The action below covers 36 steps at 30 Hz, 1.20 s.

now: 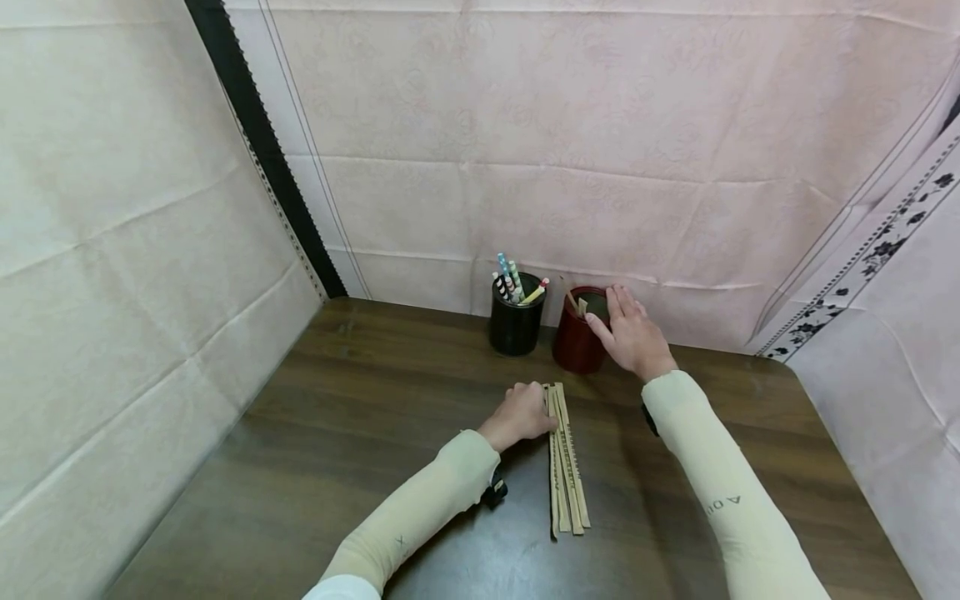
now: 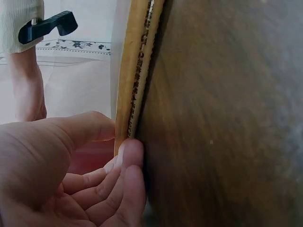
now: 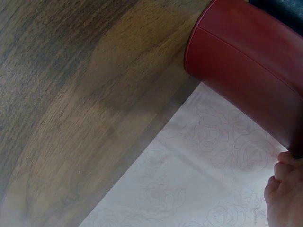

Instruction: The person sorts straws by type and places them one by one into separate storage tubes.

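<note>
Tan strips (image 1: pixel 567 477), left hand (image 1: pixel 521 414) pinching

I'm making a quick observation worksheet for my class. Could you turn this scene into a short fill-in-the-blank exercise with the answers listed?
1. The pen cup is ____ in colour.
2. The right hand touches a cup whose colour is ____.
3. The hand that pinches the strips is the person's ____ one.

Missing words: black; red; left.
</note>
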### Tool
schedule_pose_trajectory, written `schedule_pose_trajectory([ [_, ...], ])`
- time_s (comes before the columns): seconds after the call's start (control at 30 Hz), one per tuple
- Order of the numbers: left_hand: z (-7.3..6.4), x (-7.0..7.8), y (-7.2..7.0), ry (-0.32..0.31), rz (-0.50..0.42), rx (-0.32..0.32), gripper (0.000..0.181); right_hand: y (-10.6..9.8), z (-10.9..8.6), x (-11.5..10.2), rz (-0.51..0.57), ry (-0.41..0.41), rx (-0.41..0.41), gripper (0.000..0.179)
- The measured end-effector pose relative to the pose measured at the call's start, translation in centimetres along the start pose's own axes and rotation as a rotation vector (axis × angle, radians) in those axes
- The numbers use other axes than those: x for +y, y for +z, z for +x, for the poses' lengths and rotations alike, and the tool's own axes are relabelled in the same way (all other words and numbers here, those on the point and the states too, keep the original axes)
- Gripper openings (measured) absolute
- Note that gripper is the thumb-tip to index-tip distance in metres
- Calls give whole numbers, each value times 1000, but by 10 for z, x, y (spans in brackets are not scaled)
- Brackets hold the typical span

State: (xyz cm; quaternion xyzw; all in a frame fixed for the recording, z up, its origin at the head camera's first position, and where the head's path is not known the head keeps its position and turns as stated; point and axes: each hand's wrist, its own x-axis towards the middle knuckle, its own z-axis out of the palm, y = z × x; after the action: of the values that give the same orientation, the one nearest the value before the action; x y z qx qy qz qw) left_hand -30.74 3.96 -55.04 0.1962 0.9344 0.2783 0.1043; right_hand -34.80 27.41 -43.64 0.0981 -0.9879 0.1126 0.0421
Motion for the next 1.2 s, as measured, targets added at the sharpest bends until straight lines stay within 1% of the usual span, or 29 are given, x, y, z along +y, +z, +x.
schedule_pose_trajectory([
  [0.13,4,-1,0,-17,-11,-10,52,-1,0,0,-1,-5,-1,95],
  [0.3,3,-1,-7,-50,-62,-57,43,0,1,0,0,-4,-4,96],
  [0.4,-5,5,-16,-50,-84,-71,41,1,1,1,5,-1,-3,97],
  [0.47,-13,12,-26,-38,-91,-76,41,2,1,0,10,-1,1,98],
  [0.5,-17,15,-31,-32,-97,-74,41,2,1,1,12,-2,3,99],
  [0.6,-23,19,-41,-6,-84,-54,43,2,1,1,16,-8,11,100],
  [0.63,-23,20,-44,2,-79,-50,43,2,1,1,18,-9,14,100],
  [0.67,-20,16,-42,7,-74,-34,44,2,1,1,18,-11,16,100],
  [0.7,-18,14,-42,4,-73,-33,45,1,1,1,17,-11,18,99],
  [0.73,-12,9,-37,13,-62,-16,46,1,1,1,17,-10,19,99],
  [0.8,-11,8,-41,-4,-63,-31,47,1,0,1,14,-9,20,98],
  [0.83,-6,1,-36,4,-49,-11,49,0,0,1,13,-10,19,97],
  [0.87,-5,0,-37,-1,-37,-3,50,0,0,1,11,-10,17,97],
  [0.9,-9,4,-43,-9,-33,-8,50,0,-1,0,9,-11,16,96],
  [0.93,-11,6,-47,-10,-27,6,51,0,-1,0,9,-11,14,96],
  [0.97,-18,12,-57,-19,-32,2,53,-1,-1,0,8,-11,13,96],
  [1.03,-23,16,-66,-6,-29,32,58,-1,-2,-1,8,-11,8,95],
  [1.07,-28,25,-77,-10,-30,26,59,-1,-2,-1,7,-12,6,95],
  [1.1,-31,28,-82,-7,-37,29,60,-1,-2,-1,8,-12,5,95],
  [1.2,-29,31,-94,13,-26,44,63,0,-2,-1,9,-13,5,95],
])
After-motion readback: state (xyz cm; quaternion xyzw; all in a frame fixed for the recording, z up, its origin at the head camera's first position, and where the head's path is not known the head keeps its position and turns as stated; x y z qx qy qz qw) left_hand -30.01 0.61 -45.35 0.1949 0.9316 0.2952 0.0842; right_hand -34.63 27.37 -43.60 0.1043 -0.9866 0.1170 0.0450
